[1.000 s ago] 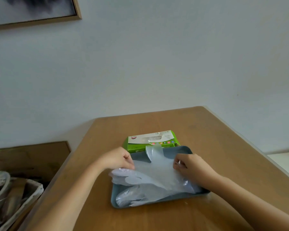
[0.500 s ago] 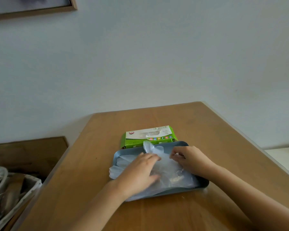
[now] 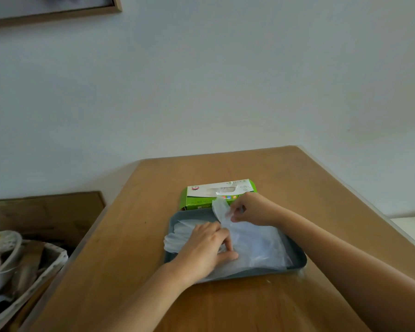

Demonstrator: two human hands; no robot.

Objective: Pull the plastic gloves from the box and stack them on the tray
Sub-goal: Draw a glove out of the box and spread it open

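Plastic gloves (image 3: 256, 245) already lie layered in the grey tray (image 3: 301, 261), my left hand (image 3: 206, 248) pressing flat on them. My right hand (image 3: 252, 208) pinches another glove (image 3: 219, 209) trailing from the green box (image 3: 201, 200) just behind. I judge the stacking partway done; what remains inside is hidden.

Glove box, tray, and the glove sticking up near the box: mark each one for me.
Glove box (image 3: 199, 202): head view, on its green front face.
Tray (image 3: 176, 215): head view, on the bare far-left corner.
Raised glove (image 3: 219, 208): head view, on the crumpled upper part.
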